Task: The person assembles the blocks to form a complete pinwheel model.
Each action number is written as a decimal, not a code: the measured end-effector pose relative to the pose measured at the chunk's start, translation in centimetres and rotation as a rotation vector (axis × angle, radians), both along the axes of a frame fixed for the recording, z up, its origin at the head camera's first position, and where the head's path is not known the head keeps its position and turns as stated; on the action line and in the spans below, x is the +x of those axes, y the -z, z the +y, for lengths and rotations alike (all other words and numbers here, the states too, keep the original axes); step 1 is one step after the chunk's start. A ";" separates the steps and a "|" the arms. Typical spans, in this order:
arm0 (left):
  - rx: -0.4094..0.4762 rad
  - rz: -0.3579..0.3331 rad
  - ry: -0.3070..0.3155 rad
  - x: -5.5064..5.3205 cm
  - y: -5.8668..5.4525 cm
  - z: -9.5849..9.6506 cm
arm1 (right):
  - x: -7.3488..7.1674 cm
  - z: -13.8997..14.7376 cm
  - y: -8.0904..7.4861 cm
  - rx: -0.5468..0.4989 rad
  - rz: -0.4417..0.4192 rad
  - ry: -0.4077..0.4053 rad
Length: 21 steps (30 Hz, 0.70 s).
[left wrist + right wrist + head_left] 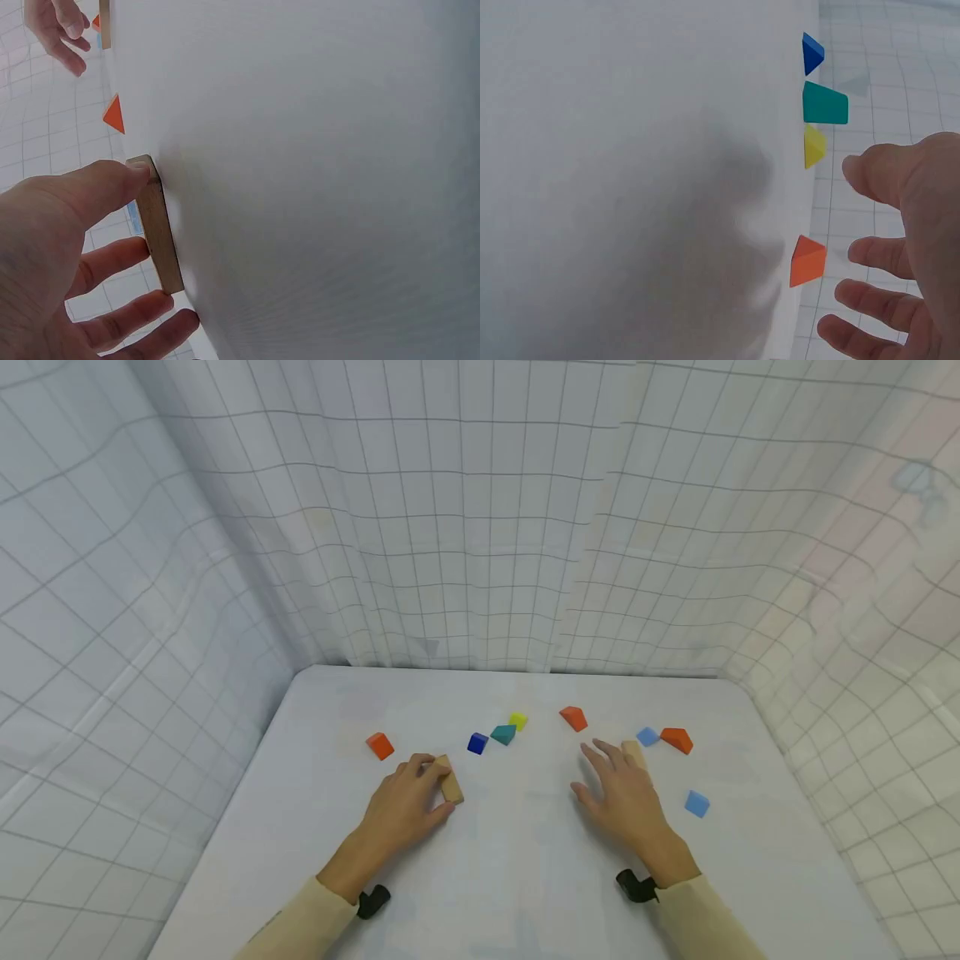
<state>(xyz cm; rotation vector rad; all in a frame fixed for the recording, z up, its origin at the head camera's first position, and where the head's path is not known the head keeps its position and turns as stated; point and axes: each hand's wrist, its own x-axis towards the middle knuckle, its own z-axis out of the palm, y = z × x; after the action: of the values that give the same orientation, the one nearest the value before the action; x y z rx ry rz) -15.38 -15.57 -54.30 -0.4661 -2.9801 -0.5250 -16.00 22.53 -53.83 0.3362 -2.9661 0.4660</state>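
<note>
My left hand [405,802] is on the left of the white table, holding a light wooden block [450,781]. In the left wrist view the thumb lies on one end of this wooden block [157,232], and fingertips meet its side and far end. On the right, my right hand [622,797] hovers over the table with fingers spread and nothing in them. A second wooden block [633,752] is partly hidden behind that hand. The right wrist view has an orange block [808,261] beyond the spread fingers [877,300].
Towards the middle back sit a dark blue block [477,742], a teal block [503,734], a yellow block [518,721] and an orange block [574,718]. An orange-red block [380,746] lies left. Light blue blocks [697,803] and another orange block [677,740] lie right. Gridded white curtains [510,527] surround the table.
</note>
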 end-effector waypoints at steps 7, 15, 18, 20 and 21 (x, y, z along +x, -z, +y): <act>0.015 -0.004 0.013 0.1 -0.2 0.0 | -0.8 3.1 0.3 -0.010 -0.016 0.064; 0.037 -0.018 0.014 -0.2 -0.4 0.2 | -1.4 5.8 0.2 -0.075 -0.042 0.042; 0.053 -0.030 0.017 -0.3 -0.6 0.2 | -1.7 6.3 0.2 -0.100 -0.040 0.015; 0.071 -0.047 0.020 -0.4 -0.6 0.3 | -1.9 6.7 0.3 -0.102 -0.031 -0.004; 0.080 -0.052 0.022 -0.4 -0.5 0.3 | -2.0 6.8 0.2 -0.102 -0.026 -0.016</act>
<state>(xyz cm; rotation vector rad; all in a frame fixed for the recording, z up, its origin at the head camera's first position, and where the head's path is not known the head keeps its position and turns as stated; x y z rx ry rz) -15.77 -15.26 -53.77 -0.4862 -2.9928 -0.6650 -18.00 29.32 -54.06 0.3453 -2.9530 0.6251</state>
